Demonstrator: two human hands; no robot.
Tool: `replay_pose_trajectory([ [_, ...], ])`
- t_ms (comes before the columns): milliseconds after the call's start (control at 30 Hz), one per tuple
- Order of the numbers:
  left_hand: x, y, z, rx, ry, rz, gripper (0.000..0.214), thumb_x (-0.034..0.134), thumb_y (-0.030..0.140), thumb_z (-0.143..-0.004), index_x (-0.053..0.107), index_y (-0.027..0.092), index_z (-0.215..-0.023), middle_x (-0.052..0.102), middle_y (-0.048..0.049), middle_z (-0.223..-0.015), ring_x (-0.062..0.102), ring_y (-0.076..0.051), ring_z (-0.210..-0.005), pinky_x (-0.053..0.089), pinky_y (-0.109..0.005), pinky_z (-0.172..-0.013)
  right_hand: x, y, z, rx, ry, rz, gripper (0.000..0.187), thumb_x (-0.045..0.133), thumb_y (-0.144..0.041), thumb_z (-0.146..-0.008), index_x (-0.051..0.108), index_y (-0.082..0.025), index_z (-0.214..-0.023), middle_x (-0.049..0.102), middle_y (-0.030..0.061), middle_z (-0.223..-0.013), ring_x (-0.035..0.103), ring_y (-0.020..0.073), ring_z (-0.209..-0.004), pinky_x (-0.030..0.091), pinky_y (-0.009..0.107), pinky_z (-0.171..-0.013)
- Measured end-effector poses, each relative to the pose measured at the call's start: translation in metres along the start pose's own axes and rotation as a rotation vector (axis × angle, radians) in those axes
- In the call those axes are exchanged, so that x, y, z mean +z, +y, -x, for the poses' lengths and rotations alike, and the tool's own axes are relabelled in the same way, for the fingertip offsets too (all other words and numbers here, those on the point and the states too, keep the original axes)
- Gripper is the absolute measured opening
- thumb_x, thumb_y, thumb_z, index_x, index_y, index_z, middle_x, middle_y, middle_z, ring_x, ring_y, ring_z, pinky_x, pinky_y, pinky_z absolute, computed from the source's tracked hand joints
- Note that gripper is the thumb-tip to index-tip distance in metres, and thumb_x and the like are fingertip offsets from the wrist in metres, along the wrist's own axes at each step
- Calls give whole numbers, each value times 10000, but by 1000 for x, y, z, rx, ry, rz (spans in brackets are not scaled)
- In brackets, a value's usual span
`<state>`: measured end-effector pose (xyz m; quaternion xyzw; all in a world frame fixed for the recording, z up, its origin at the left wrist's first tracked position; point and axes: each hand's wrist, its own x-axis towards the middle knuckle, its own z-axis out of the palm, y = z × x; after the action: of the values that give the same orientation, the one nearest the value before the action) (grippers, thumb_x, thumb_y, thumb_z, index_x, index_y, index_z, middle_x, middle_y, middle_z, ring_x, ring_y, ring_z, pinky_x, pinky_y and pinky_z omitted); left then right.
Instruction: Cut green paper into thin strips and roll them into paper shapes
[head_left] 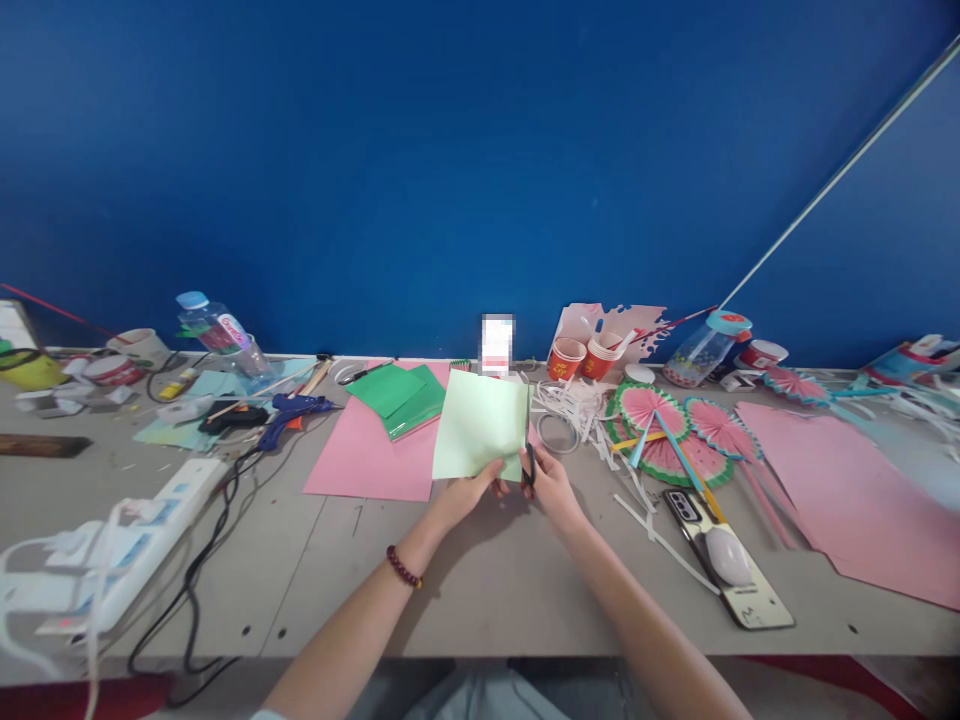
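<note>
A pale green sheet of paper is held up over the table, tilted towards me. My left hand pinches its lower edge, thumb in front and fingers behind. My right hand is closed round the dark handle of a pair of scissors at the sheet's right edge. The blades run up along that edge and are hard to make out. Behind the sheet lie a pink sheet and green paper squares in a clear sleeve.
White paper strips, paper cups and watermelon paper fans lie to the right. A phone rests near the front. On the left are a blue glue gun, black cables and a power strip.
</note>
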<state>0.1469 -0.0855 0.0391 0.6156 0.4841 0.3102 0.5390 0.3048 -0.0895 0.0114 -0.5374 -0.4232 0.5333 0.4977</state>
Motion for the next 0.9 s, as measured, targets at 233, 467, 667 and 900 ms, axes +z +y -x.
replay_pose_trajectory([
  [233,-1,2,2,5,-36,99,486,483,583,-826,675,181,-630,705,-65,-682,652,-212,-747,460,-306,-866,0,-2,2,-2,-20,-51,496,624,-667,-698,567,-176,-743,442,-66,-479,369,70,-390,286,202,-390],
  [467,3,-4,0,20,-20,193,466,523,589,-808,692,165,-716,718,-75,-732,652,-207,-704,469,-321,-840,-1,0,1,-1,-12,-47,494,610,-665,-714,586,-176,-773,441,-60,-481,362,80,-397,279,209,-388],
  [667,3,-5,0,17,-16,239,450,546,564,-816,703,153,-723,725,-83,-740,653,-205,-716,476,-312,-831,0,-1,0,39,-16,-73,518,624,-682,-687,593,-173,-777,471,-52,-489,368,71,-392,295,197,-379],
  [900,4,-3,0,70,-22,288,440,572,573,-793,715,157,-768,716,-79,-717,647,-218,-657,499,-360,-792,-2,3,-1,39,-5,-106,514,635,-677,-682,596,-169,-751,479,-48,-481,386,74,-383,286,200,-366],
])
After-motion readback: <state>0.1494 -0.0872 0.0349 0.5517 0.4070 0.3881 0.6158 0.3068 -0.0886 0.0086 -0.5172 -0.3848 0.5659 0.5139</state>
